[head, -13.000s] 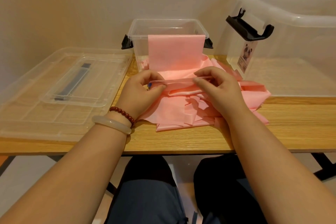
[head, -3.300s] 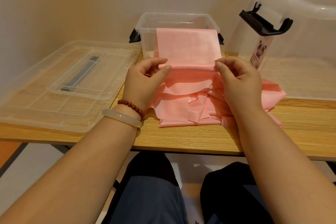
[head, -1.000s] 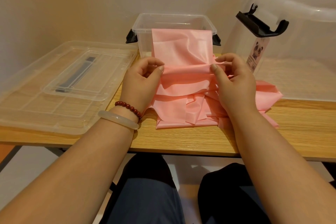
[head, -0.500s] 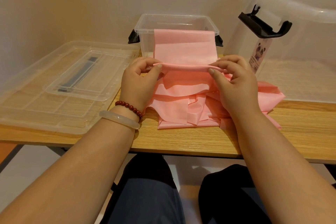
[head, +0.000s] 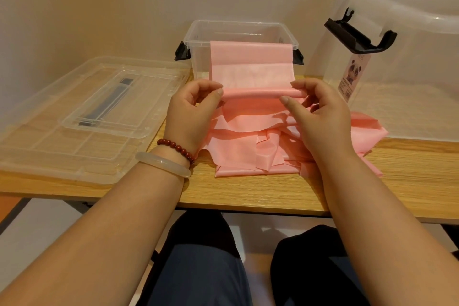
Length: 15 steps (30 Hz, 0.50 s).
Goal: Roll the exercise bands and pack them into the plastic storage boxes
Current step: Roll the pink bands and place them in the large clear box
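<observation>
A pink exercise band point(head: 250, 64) hangs over the front rim of a small clear storage box point(head: 239, 30) and runs down to a thin roll point(head: 258, 94) held above the table. My left hand point(head: 191, 112) pinches the roll's left end between thumb and fingers. My right hand point(head: 320, 112) pinches its right end. Under both hands lies a loose heap of pink bands point(head: 248, 146) on the wooden table point(head: 248, 191). A large clear storage box point(head: 407, 62) with a black latch point(head: 360, 35) stands at the right.
A large clear lid point(head: 82, 126) with a smaller lid point(head: 116, 104) on top lies at the table's left. The wall stands right behind the boxes. The table's front edge is close to my lap, with my knees below it.
Over the last second the hands lifted and tightened the roll, taking up more of the band; the stretch hanging from the box rim is flatter and shorter.
</observation>
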### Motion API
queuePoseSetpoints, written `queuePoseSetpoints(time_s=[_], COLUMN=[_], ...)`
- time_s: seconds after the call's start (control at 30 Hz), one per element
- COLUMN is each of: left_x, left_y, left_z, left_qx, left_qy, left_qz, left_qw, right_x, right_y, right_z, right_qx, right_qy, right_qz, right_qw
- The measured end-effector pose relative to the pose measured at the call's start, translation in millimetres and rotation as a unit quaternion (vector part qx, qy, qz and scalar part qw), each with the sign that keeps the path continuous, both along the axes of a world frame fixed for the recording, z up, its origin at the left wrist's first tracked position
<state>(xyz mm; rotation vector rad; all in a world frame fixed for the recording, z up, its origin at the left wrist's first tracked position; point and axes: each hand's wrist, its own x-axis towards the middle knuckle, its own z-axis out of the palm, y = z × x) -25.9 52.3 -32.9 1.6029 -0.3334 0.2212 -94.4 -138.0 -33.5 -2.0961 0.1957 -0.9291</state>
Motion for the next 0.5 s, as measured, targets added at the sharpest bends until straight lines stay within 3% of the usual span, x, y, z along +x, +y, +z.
queuePoseSetpoints(time_s=[0.5], left_x=[2.3], left_y=[-2.0], left_z=[-2.4], left_qx=[0.039], left_qy=[-0.033], left_qz=[0.038], left_qw=[0.998], right_x=[-0.2], right_y=[1.9], right_z=[1.3], right_qx=[-0.054], right_qy=[-0.017], right_qz=[0.009], right_qw=[0.998])
